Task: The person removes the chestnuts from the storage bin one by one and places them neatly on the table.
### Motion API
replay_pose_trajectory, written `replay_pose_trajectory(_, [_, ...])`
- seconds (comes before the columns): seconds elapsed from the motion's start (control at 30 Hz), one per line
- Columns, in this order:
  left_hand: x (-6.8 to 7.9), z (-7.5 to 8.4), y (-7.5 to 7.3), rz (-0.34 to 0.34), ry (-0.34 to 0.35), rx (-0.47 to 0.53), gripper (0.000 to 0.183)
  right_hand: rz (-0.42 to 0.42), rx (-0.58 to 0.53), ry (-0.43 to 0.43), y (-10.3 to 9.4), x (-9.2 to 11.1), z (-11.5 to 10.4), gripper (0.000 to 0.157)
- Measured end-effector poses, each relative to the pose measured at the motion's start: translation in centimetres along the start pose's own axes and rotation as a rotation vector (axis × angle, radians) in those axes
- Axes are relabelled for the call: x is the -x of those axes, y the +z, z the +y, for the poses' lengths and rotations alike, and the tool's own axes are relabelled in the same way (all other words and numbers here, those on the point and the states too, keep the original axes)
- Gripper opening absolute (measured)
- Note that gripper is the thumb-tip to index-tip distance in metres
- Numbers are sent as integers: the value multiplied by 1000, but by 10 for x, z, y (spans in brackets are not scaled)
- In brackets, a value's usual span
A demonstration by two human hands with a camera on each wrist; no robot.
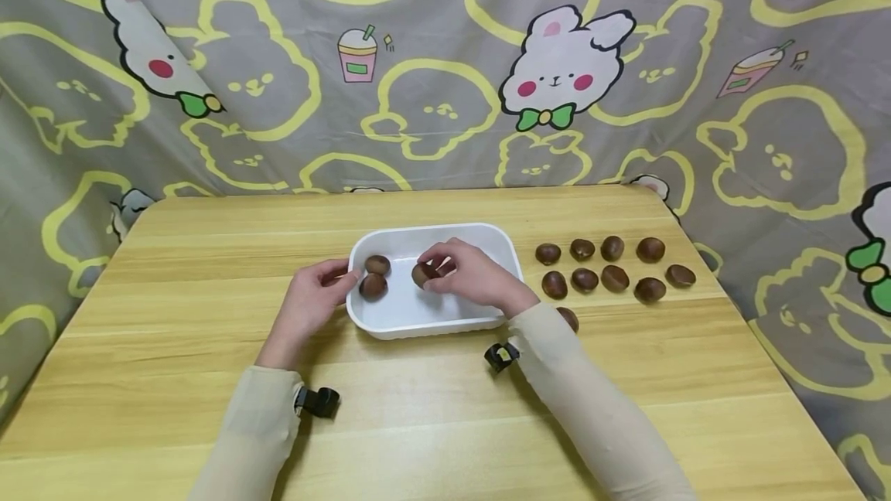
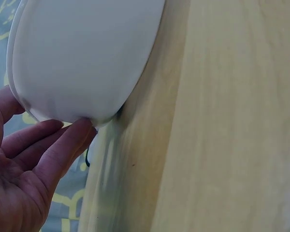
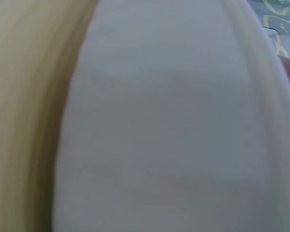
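Observation:
A white rectangular dish (image 1: 431, 328) with rounded corners stands on the table. Its left end is held by my left hand (image 1: 316, 300), thumb over the rim; in the left wrist view that hand's fingertips (image 2: 84, 126) rest against the outer wall. Inside the dish, my right hand (image 1: 473, 275) pinches a brown chestnut (image 1: 423, 275) between thumb and fingers, low over the floor. Two more chestnuts, one at the back (image 1: 377, 265) and one nearer (image 1: 373, 286), lie together at the dish's left end. The dish wall (image 3: 164, 135) fills most of the right wrist view, hiding the held chestnut.
Several loose chestnuts (image 1: 585, 279) lie in rough rows on the wooden table (image 1: 418, 424) to the right of the dish. One chestnut (image 1: 568, 319) is partly covered by the right sleeve (image 1: 592, 393). A patterned grey curtain (image 1: 431, 37) hangs behind and beside the table.

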State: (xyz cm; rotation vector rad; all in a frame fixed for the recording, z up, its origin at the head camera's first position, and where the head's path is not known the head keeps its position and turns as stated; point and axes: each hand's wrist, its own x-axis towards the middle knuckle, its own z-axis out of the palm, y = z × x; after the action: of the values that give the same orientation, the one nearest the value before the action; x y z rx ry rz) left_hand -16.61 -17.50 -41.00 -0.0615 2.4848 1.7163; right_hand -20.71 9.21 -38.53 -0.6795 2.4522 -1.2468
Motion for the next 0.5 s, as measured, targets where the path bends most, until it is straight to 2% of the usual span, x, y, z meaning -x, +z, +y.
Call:
replay_pose_trajectory(0.13, [-1,0,-1,-8,11,-13,45,6,-30,-2,-10,6,1,34])
replay_pose_trajectory(0.37, [-1,0,-2,-16,9,-17,45,20,-13,-39,-25,16,9,35])
replay_pose_trajectory(0.5, [-2,0,-2,-13,1,-13,45,28,-43,-23,-34,24,9,35])
